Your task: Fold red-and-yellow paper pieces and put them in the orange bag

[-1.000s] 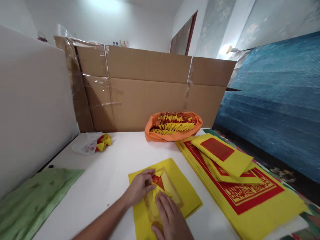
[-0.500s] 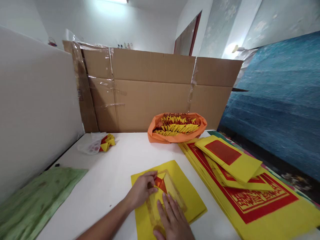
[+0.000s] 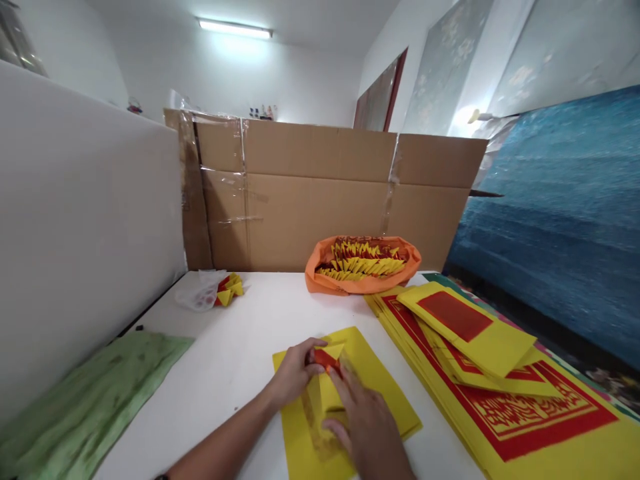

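A sheet of yellow paper with a red patch (image 3: pixel 327 359) lies partly folded in front of me, its lower part curling up. My left hand (image 3: pixel 296 372) pinches its upper left edge at the red fold. From the lower right, my right hand (image 3: pixel 371 421) rests its stretched fingers on the right side of the fold, with the thumb spread apart lower down. Those fingers are slightly blurred and cover part of the sheet. Beneath both hands is a stack of larger yellow paper (image 3: pixel 385 383), with a brownish band showing on it.
An orange bag (image 3: pixel 313 277) full of folded yellow and red paper pieces stands at the back. Yellow sheets with red print (image 3: pixel 555 433) are piled at right. A clear plastic bag (image 3: pixel 195 297) with folded pieces and a green cloth (image 3: pixel 115 380) lie left. A cardboard panel (image 3: pixel 310 207) stands behind.
My right hand has moved up from lying flat on the lower paper to the red fold. The folded sheet's lower part now curls up. The view has tilted up slightly.
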Available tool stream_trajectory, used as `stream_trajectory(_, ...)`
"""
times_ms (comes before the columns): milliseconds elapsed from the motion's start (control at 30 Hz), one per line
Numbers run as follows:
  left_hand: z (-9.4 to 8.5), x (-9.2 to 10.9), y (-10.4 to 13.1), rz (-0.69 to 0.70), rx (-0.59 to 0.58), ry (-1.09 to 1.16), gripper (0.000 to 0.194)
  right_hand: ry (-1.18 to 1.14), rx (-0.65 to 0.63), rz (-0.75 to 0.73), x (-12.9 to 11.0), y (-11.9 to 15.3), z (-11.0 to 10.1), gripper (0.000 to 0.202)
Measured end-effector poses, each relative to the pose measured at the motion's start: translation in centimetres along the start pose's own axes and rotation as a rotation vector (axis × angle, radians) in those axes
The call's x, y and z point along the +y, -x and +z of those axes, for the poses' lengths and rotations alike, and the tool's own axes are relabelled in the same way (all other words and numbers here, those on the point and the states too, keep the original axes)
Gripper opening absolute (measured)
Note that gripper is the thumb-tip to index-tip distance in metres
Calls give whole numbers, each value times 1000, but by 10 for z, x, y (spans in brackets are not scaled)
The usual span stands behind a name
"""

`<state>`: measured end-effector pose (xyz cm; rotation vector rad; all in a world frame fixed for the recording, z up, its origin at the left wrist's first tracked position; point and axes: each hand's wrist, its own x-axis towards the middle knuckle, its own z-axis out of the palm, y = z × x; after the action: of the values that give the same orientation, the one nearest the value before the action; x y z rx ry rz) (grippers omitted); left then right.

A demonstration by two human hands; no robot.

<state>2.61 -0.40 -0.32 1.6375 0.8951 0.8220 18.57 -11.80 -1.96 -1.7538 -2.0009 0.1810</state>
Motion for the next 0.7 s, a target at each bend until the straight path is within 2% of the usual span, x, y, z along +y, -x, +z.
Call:
stream_trajectory(100,0,15,9,-75,15,231,24,-246,96,7,-7,-15,-14,57)
stream_trajectory(200,-2,27,20,-198,-24,426,35,-469,100,58,-15,-24,-18,39)
stream_trajectory(300,-3,32,28,-354,-36,548,47,-565,72,101,-20,-27,-19,33)
stream_trajectory(400,-4,33,30,-439,-16,662,44,-605,95,86,-22,-29,-18,13)
stream_trajectory(500,-3,35,29,-488,-17,754,39,-601,213,93,-19,-30,-17,30)
stream_trajectory(567,-2,35,30,-466,-25,769,40,-573,270,95,-16,-31,-16,34)
stream_trajectory(700,3,32,32,-354,-39,688,44,-492,244,83,-12,-32,-16,35)
